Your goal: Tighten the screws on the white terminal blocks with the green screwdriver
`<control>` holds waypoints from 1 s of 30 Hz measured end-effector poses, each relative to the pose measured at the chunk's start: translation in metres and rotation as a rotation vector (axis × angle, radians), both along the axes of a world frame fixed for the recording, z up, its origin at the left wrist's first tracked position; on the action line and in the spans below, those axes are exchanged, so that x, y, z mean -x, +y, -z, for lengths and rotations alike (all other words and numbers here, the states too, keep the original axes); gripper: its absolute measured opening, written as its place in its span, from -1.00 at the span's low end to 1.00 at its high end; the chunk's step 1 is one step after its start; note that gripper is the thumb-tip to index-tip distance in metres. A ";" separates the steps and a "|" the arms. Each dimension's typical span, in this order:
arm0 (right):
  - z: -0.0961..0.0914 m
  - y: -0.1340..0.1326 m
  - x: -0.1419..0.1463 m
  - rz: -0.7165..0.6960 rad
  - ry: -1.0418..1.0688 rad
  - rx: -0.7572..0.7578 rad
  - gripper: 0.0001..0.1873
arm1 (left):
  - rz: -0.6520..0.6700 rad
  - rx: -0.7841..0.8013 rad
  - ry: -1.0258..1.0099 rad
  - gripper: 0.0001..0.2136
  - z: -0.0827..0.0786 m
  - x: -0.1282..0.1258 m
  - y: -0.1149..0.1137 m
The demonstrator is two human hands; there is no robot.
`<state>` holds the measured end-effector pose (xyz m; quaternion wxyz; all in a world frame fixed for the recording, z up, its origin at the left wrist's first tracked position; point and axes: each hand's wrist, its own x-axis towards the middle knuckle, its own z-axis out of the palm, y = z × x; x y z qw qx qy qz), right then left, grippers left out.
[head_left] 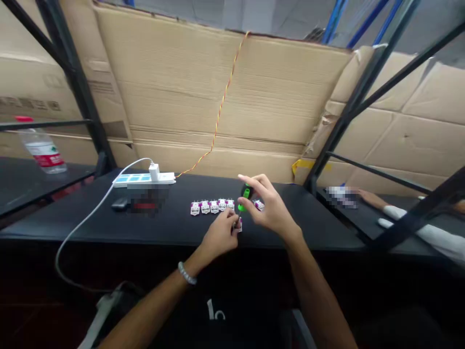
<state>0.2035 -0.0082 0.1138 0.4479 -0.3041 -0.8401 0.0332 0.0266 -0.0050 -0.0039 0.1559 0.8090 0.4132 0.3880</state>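
My right hand (267,206) grips a black and green screwdriver (246,193) by its handle, thumb on one side and fingers on the other. The screwdriver's shaft slants down to a small white and purple part (240,225). That part is pinched in the fingers of my left hand (220,231), close to the table's front edge, and is mostly hidden. Just beyond my left hand several similar white and purple parts (205,207) stand in a row. Another such part (259,205) lies partly behind my right hand.
On the black table (167,225) a white power strip (136,180) with a plugged-in charger (154,170) sits at back left. Its cable hangs over the front edge. Cardboard (174,77) walls the back. A water bottle (45,152) stands left; another person's arm (378,199) rests right.
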 end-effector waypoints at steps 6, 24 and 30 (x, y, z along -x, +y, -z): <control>0.000 0.001 0.002 -0.087 0.051 0.011 -0.51 | 0.012 0.003 -0.005 -0.80 0.000 0.000 0.000; -0.007 -0.002 0.001 -0.057 -0.008 0.095 -0.42 | 0.007 -0.057 0.066 -0.81 0.002 -0.001 -0.001; -0.005 0.001 -0.001 -0.018 0.048 0.030 -0.54 | -0.007 -0.064 0.081 -0.82 0.000 -0.001 -0.003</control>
